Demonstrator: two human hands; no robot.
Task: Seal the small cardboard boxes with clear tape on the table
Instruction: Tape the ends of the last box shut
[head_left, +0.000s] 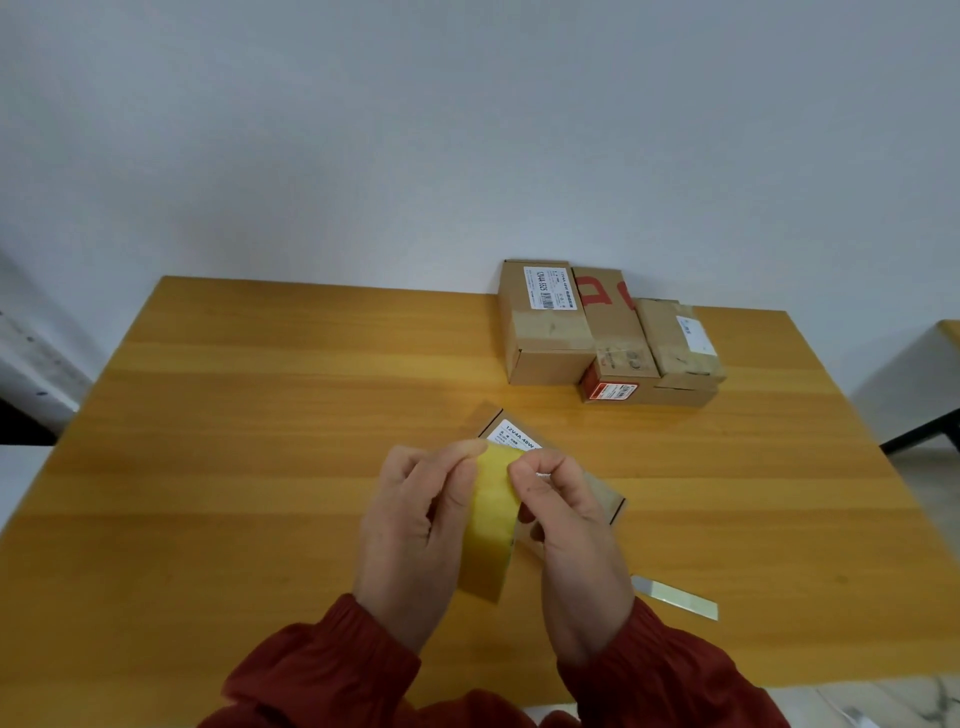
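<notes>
Yellowish and translucent: recorded as such the tape roll (491, 519), and located it raised over the near middle of the worktop (260, 415), edge-on to the camera, between both hands. Found the left hand (415, 525) wrapped around the roll's left side, fingers (452, 451) curled over the top and thumb laid against the outer winding. Found the right hand (566, 525) at the roll's upper right, thumb and forefinger pinched together on the winding; could not determine whether a free tape end was caught in that pinch. Located one small cardboard box (605, 493) flat on the worktop directly behind and beneath the hands, mostly hidden by them. Read "12V4A 48W" on a white label (517, 435) at its far end; could not tell whether its flaps were closed. Located a cluster of further boxes at the far right of the worktop, against the white wall (467, 130). Identified in it a left box (540, 338) with a white barcode label, a middle box (613, 332) with red markings touching it, and a right box (675, 348) touching that one in turn. Noted a lower box (610, 391) with a red end label under the middle one. Observed a pale flat strip (675, 597) lying on the worktop just beside the right wrist; could not identify its kind. Noted dark red sleeves (337, 670) on both forearms.
</notes>
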